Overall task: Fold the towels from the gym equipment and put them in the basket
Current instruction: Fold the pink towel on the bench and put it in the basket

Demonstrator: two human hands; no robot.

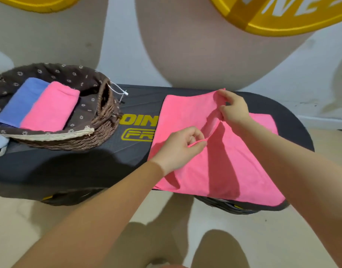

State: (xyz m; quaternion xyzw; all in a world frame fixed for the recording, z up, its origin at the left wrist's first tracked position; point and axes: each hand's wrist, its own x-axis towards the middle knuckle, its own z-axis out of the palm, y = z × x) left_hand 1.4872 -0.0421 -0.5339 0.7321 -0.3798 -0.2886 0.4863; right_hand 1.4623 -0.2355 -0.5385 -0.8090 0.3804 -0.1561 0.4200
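Crosswise, both hands pinch the pink towel's [224,161] raised edge.

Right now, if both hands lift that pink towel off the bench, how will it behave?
Probably floppy: the pink towel sags between left hand and right hand. Likely light, since fingertip pinches raise it. It drapes over the bench edge, so may slide.

black bench [69,167] — wicker basket [100,132] at left | pink towel [233,171] spread at right

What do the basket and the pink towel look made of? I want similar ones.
Basket: brown woven wicker or rattan by its twisted strands, with a flower-print cloth lining. Pink towel: soft matte cloth, probably microfibre; it drapes and creases in both hands.
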